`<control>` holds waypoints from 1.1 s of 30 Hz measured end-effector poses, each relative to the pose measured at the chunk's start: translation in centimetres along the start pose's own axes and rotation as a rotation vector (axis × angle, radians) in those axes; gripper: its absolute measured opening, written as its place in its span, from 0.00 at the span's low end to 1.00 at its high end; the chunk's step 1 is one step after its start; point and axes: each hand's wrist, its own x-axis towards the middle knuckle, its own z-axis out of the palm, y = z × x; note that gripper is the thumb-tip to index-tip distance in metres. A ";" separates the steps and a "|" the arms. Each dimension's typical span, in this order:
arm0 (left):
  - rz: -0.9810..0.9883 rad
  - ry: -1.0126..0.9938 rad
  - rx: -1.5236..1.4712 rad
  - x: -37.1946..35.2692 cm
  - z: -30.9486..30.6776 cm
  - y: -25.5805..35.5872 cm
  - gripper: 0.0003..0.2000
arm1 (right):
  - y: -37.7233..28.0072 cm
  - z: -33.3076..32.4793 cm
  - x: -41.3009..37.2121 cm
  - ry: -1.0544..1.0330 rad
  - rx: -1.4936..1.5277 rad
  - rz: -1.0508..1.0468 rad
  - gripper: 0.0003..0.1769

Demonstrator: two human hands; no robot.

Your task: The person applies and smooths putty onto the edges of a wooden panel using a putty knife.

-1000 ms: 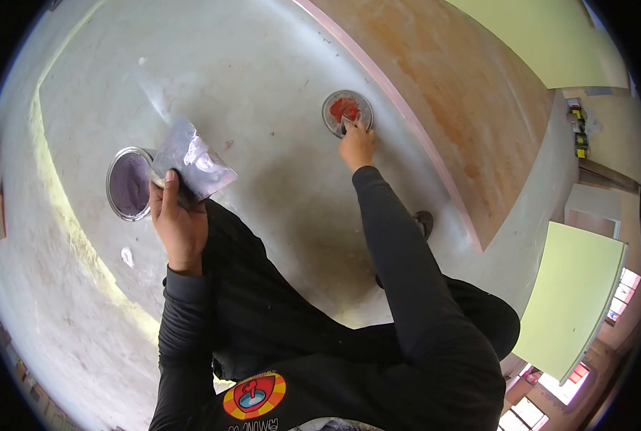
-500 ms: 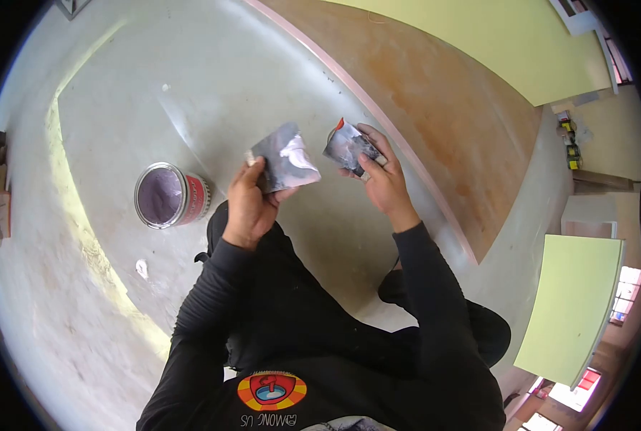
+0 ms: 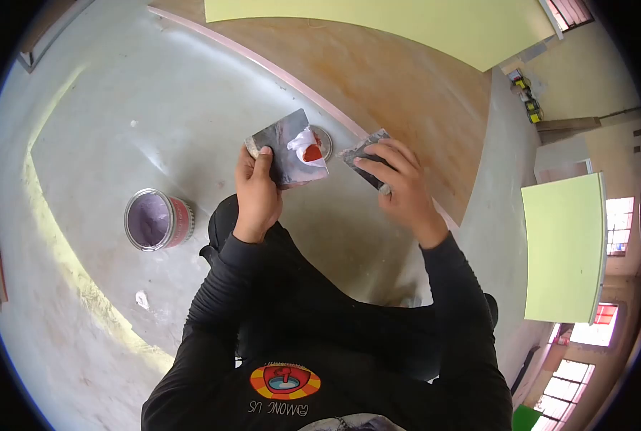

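My left hand [image 3: 257, 197] is closed on a flat, smeared putty scraper [image 3: 272, 149], thumb on top. Pale lilac putty [image 3: 297, 145] lies on the scraper's right side, with a red-orange dab of paste [image 3: 312, 153] against it. To the right, my right hand [image 3: 408, 192] grips a second dark, stained putty scraper [image 3: 369, 167], its back turned up and its fingers over the blade. A small gap separates the two scrapers. Partly hidden behind the left scraper is a round metal lid or tin [image 3: 326, 144].
An open can [image 3: 180, 221] of lilac putty stands on the grey surface to the left, near a white blob [image 3: 142, 299]. A pink-edged strip [image 3: 263, 63] borders a brown panel [image 3: 406, 93]. Pale yellow-green panels [image 3: 563, 248] stand at the right and top.
Red paste, earlier at the edge of the right scraper, now sits on the left one. My right hand has turned over and moved slightly right. The view has shifted, uncovering the round metal piece.
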 end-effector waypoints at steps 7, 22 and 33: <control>0.281 -0.085 0.527 -1.9 2.4 -2.0 0.12 | -2.1 -2.0 -1.1 0.005 0.052 -0.009 0.30; -0.227 -0.199 0.021 -7.3 14.8 -14.9 0.14 | 8.3 -5.9 -19.2 0.277 0.330 0.150 0.41; 0.273 -0.100 0.224 -12.6 24.1 -24.7 0.16 | 9.1 -10.1 -26.8 0.950 1.676 0.922 0.16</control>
